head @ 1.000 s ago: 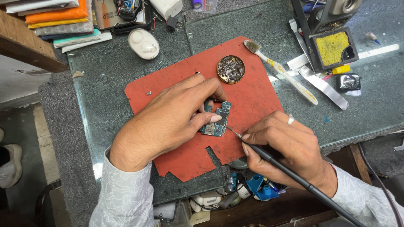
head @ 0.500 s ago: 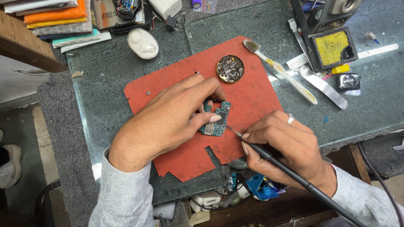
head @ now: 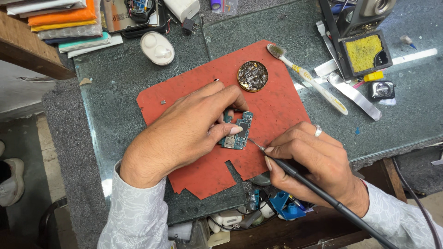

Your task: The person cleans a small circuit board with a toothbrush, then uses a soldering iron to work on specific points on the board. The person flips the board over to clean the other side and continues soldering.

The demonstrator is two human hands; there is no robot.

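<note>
You have a small blue-green circuit board (head: 237,131) lying flat on the red mat (head: 281,108), near the mat's middle. It is roughly rectangular, with grey metal shields and a dark chip on its upper face; part of it is hidden under fingers. You also hold a slim black soldering iron (head: 318,191), tilted, its metal tip touching the board's lower right edge.

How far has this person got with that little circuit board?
Set out already: the board lies bare on the red mat, with a round tin and a toothbrush close by. In hand: the left hand pins the board while the right hand touches a soldering iron tip to its edge. The board remains uncased; how much is left cannot be judged.
</note>
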